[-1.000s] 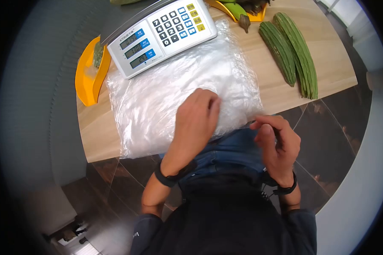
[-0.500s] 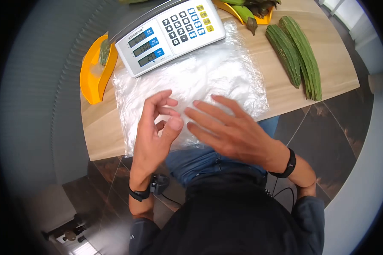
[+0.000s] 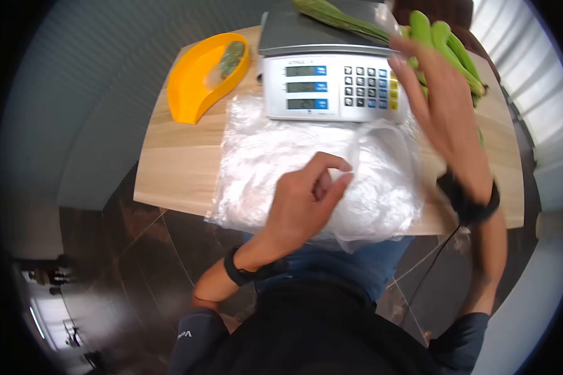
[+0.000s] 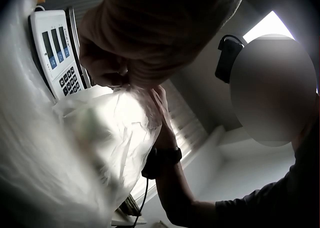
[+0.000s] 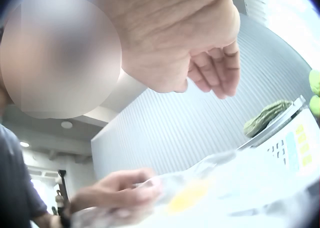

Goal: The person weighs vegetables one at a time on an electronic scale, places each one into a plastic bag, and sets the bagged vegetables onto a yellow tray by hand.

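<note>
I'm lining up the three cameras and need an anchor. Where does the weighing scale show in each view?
Head: the weighing scale sits top centre on the wooden table, behind the plastic bags, its keypad toward the person.
Left wrist: the scale is at the upper left, displays and keypad visible, beside the left hand.
Right wrist: only its keypad corner shows at the right edge, with a green gourd on its platform.
Shared landmark: the scale's keypad.

The left hand (image 3: 306,200) curls thumb to fingertips in a pinching grip; the right hand (image 3: 441,106) reaches forward, fingers loosely extended.
</note>
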{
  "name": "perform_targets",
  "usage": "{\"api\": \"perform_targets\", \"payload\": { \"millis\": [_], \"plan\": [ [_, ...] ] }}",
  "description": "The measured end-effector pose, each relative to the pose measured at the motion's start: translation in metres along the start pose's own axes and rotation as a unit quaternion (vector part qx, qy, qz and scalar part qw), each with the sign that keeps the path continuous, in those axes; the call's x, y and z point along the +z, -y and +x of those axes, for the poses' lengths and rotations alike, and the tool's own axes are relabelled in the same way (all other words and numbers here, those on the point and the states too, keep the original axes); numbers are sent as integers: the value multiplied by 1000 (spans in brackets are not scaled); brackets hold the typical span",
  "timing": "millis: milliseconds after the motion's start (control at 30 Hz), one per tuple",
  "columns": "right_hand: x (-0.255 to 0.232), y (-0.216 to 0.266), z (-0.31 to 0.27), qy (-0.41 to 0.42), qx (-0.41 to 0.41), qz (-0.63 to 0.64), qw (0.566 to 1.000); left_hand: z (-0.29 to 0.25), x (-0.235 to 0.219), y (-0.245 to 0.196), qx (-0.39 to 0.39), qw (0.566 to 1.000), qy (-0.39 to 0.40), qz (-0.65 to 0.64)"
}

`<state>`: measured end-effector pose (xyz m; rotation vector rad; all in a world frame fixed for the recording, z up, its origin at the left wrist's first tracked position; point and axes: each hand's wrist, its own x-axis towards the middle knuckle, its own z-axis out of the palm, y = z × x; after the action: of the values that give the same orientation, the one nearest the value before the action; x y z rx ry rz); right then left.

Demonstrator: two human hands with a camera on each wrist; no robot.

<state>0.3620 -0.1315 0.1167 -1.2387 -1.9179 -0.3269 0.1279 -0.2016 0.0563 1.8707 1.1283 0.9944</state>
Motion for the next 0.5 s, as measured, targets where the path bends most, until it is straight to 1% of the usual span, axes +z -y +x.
{"api": "perform_targets", "payload": {
  "millis": [67, 133, 200, 233, 267, 300, 333, 367, 400, 433, 467, 500],
  "plan": [
    [46, -45, 46, -30, -67, -69, 995, -2, 1, -2, -11, 999, -13, -27],
    [79, -66, 76, 68, 11, -119, 991, -3, 2, -1, -18, 998, -27, -57],
    [106, -92, 95, 154, 3, -109, 982, 0, -2, -1, -14, 998, -46, -41],
    [107, -86, 99, 201, 5, -109, 973, 0, -3, 0, -14, 998, -48, -36],
    [107, -82, 97, 189, 28, -84, 978, 2, -5, -1, -22, 997, -51, -52],
    [101, -82, 93, 176, 53, -65, 981, 5, -7, 0, -28, 997, -56, -54],
    [85, -74, 87, 165, 79, -49, 982, 7, -7, 1, -35, 996, -59, -60],
    [60, -64, 71, 118, 86, 29, 989, 9, -7, 2, -45, 995, -64, -67],
    [14, -36, 56, 199, 229, 103, 947, 11, -9, 2, -41, 994, -69, -70],
    [-19, -12, 32, 167, 302, 212, 914, 13, -10, 1, -47, 993, -64, -87],
    [-40, 5, 2, 71, 338, 238, 908, 13, -12, 0, -53, 992, -60, -101],
    [-73, 12, -29, 83, 362, 236, 898, 14, -13, 0, -58, 990, -56, -117]
  ]
}}
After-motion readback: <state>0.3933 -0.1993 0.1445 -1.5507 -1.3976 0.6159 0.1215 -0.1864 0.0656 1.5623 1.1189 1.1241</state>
